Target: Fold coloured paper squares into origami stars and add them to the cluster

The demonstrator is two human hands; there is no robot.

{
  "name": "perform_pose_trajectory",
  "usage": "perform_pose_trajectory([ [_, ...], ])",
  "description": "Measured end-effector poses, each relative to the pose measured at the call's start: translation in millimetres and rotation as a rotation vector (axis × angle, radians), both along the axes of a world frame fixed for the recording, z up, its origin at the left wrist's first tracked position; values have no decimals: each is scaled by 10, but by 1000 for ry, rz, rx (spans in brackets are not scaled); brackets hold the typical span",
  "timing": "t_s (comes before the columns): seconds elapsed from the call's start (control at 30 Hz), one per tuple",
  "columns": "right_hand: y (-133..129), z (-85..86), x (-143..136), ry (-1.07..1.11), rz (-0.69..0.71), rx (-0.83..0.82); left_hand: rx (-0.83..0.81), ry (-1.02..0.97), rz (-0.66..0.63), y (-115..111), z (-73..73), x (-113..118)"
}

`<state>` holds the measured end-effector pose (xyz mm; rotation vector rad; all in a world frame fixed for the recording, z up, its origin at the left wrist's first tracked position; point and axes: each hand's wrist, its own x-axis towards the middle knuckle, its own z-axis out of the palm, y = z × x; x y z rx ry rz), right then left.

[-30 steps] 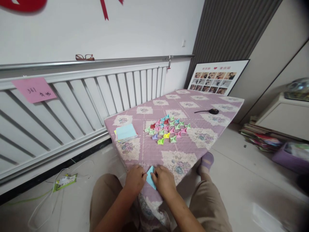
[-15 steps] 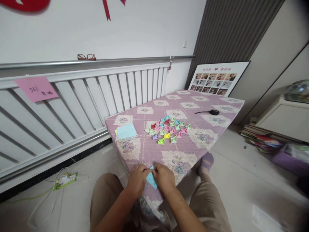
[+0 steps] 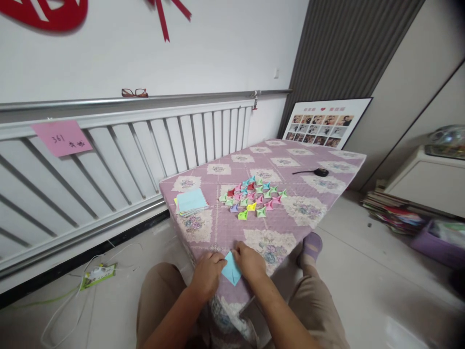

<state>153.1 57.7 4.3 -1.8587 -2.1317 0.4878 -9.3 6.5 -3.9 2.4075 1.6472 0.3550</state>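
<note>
A light blue folded paper (image 3: 231, 269), diamond-shaped with crease lines, lies at the near corner of the table. My left hand (image 3: 209, 270) is closed at its left edge, thumb and fingers pinching there. On the opposite side my right hand (image 3: 250, 261) has its curled fingers closed at the upper right edge. Farther up stand rows of small folded paper pieces (image 3: 251, 206) in green, pink, blue, red, yellow and purple. To their left rests a stack of square paper sheets (image 3: 192, 200), light blue on top.
A purple flowered cloth (image 3: 232, 228) covers the table. A black object with a thin handle (image 3: 321, 172) lies toward the far right. A white radiator (image 3: 123, 160) runs along the left, and a power strip (image 3: 99, 276) is on the floor. Glasses (image 3: 134, 92) rest on the pipe.
My hands have moved apart a little, and more of the blue paper's face now shows between them. The view has tilted slightly upward.
</note>
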Motion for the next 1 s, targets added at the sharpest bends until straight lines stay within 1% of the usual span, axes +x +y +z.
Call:
perform_pose_trajectory([
  [0.07,-69,-4,77,65,72,28,-9,-5,-10,1,29,-7],
  [0.23,-246,-26,290,221,336,78,-83,-51,-56,28,112,-67],
  [0.33,-276,-58,376,319,430,75,-107,-62,-116,62,162,-119],
  [0.4,-276,-75,405,374,470,55,-112,-60,-151,84,184,-145],
  [0.53,-293,-78,401,358,476,32,-118,-46,-167,107,186,-156],
  [0.73,-341,-75,358,355,453,109,-88,-33,-139,71,141,-122],
  [0.87,-340,-114,348,354,433,140,-45,-31,-126,43,127,-107],
  [1.0,-350,-152,321,332,395,204,-48,-7,-110,21,123,-87],
])
